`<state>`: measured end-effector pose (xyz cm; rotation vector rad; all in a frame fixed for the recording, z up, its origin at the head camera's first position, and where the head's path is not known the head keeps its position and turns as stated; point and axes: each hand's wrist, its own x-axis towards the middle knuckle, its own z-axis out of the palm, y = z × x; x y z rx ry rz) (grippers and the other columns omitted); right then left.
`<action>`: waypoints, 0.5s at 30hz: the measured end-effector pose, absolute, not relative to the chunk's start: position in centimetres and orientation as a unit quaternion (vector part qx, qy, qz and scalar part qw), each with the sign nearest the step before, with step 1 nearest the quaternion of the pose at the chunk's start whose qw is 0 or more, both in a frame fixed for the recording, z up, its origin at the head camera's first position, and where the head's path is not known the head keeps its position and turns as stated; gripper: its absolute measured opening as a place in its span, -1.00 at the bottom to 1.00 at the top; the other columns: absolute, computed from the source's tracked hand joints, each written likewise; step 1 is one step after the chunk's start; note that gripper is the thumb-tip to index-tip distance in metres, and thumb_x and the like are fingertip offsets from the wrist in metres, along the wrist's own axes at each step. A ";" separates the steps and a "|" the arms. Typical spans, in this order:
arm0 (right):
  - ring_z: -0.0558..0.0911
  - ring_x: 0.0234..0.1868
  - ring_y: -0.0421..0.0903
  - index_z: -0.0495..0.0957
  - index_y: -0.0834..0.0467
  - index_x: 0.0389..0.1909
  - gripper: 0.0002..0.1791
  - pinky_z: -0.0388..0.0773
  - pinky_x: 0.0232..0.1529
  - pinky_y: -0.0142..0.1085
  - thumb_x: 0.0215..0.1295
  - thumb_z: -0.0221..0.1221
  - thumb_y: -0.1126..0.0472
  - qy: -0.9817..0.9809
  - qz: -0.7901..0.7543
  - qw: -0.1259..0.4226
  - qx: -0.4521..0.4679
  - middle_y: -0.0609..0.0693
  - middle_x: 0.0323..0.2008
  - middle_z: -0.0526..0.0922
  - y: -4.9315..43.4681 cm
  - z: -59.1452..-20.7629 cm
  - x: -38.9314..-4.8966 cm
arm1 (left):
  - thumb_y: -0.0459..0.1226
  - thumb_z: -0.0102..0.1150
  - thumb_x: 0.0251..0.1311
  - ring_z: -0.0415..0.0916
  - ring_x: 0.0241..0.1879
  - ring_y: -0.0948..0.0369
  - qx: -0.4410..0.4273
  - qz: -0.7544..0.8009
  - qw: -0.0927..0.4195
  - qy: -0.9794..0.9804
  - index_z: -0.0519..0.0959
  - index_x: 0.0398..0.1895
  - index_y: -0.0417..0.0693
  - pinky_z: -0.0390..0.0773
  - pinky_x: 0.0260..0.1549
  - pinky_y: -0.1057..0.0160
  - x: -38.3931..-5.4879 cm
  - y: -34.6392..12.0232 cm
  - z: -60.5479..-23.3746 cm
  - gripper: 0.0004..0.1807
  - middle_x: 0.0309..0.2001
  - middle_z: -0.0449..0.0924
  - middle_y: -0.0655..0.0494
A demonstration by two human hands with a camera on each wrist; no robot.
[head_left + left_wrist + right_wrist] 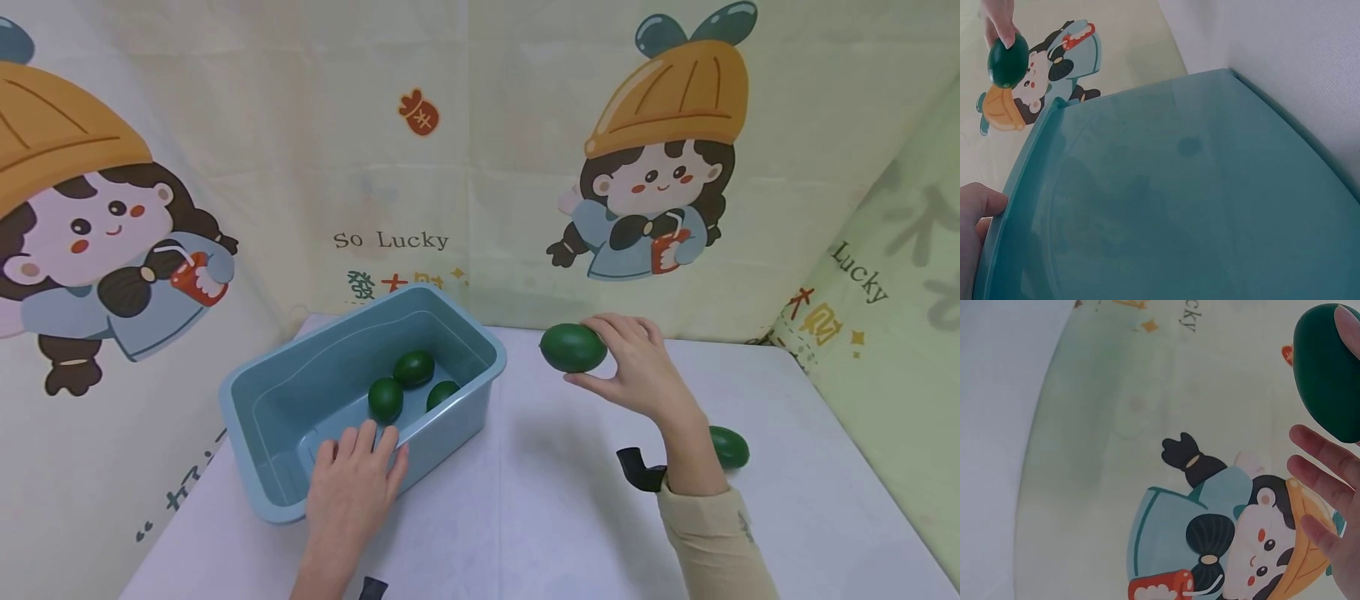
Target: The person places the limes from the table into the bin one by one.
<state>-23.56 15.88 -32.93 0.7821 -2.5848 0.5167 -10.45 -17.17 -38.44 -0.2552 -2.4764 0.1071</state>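
A light blue plastic bin (435, 454) stands angled on the left of the table. Inside it lie several dark green, smooth oval fruits (414, 368), one partly hidden by the near wall. My left hand (352, 483) grips the bin's near rim, its fingers over the edge; the left wrist view shows the thumb side on the rim (999, 231). To the right of the bin, above the table, my right hand (633, 362) pinches another green oval fruit (573, 347) between thumb and fingers. In the right wrist view this fruit (1325, 375) is cut off by the frame edge.
One more green oval fruit (729, 447) lies on the white table (555, 517), partly behind my right wrist. A printed cloth (517, 167) with cartoon figures hangs behind the table, and more cloth rises along the right side.
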 end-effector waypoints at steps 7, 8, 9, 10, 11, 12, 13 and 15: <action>0.35 0.11 0.09 0.40 0.15 0.08 -0.20 0.01 0.17 0.10 -0.20 0.39 -0.15 -0.919 0.187 0.195 0.288 0.10 0.03 0.47 15.0 -32.5 -24.0 | 0.03 -0.70 0.35 0.16 -0.48 0.09 -0.094 0.045 0.315 -0.943 0.41 -0.42 -0.07 0.17 -0.46 0.14 -10.5 -17.2 -38.4 -0.39 -0.53 0.18 0.04; 0.35 0.12 0.09 0.40 0.15 0.08 -0.20 0.01 0.17 0.11 -0.20 0.39 -0.15 -0.919 0.187 0.193 0.288 0.10 0.03 0.47 14.9 -32.5 -24.1 | 0.03 -0.70 0.35 0.17 -0.47 0.09 -0.094 0.045 0.315 -0.943 0.42 -0.42 -0.07 0.17 -0.45 0.14 -10.5 -17.2 -38.4 -0.39 -0.53 0.18 0.04; 0.35 0.12 0.09 0.40 0.15 0.08 -0.19 0.00 0.18 0.11 -0.20 0.39 -0.15 -0.919 0.187 0.192 0.288 0.10 0.03 0.47 14.8 -32.5 -24.1 | 0.03 -0.69 0.35 0.17 -0.47 0.08 -0.094 0.044 0.314 -0.944 0.42 -0.41 -0.07 0.18 -0.45 0.14 -10.5 -17.2 -38.4 -0.39 -0.52 0.19 0.04; 0.34 0.12 0.09 0.39 0.16 0.09 -0.19 0.00 0.18 0.11 -0.20 0.39 -0.16 -0.919 0.188 0.191 0.288 0.10 0.03 0.47 14.7 -32.4 -24.1 | 0.03 -0.69 0.35 0.17 -0.47 0.08 -0.094 0.044 0.313 -0.944 0.42 -0.41 -0.07 0.18 -0.45 0.13 -10.5 -17.2 -38.4 -0.39 -0.52 0.19 0.04; 0.34 0.12 0.09 0.39 0.16 0.09 -0.19 -0.01 0.18 0.11 -0.20 0.39 -0.16 -0.919 0.188 0.191 0.289 0.11 0.03 0.47 14.6 -32.3 -24.2 | 0.03 -0.68 0.35 0.17 -0.47 0.08 -0.094 0.044 0.312 -0.945 0.42 -0.41 -0.07 0.18 -0.45 0.13 -10.5 -17.2 -38.4 -0.39 -0.52 0.19 0.03; 0.34 0.12 0.09 0.39 0.16 0.09 -0.18 0.00 0.18 0.11 -0.20 0.39 -0.16 -0.919 0.188 0.191 0.290 0.11 0.03 0.46 14.4 -32.3 -24.2 | 0.03 -0.69 0.34 0.17 -0.47 0.08 -0.094 0.044 0.311 -0.945 0.42 -0.41 -0.07 0.18 -0.44 0.13 -10.5 -17.2 -38.4 -0.39 -0.52 0.19 0.03; 0.34 0.13 0.09 0.40 0.16 0.09 -0.18 0.00 0.18 0.11 -0.20 0.38 -0.16 -0.918 0.187 0.191 0.292 0.10 0.04 0.46 14.3 -32.2 -24.2 | 0.04 -0.68 0.34 0.17 -0.47 0.08 -0.094 0.044 0.311 -0.945 0.42 -0.41 -0.07 0.17 -0.44 0.13 -10.5 -17.2 -38.4 -0.39 -0.52 0.19 0.03; 0.34 0.13 0.08 0.40 0.15 0.08 -0.19 0.00 0.18 0.10 -0.20 0.38 -0.17 -0.917 0.187 0.192 0.295 0.10 0.04 0.46 14.1 -32.2 -24.3 | 0.04 -0.68 0.35 0.16 -0.48 0.08 -0.095 0.043 0.313 -0.944 0.42 -0.42 -0.07 0.17 -0.45 0.13 -10.5 -17.3 -38.5 -0.40 -0.52 0.19 0.04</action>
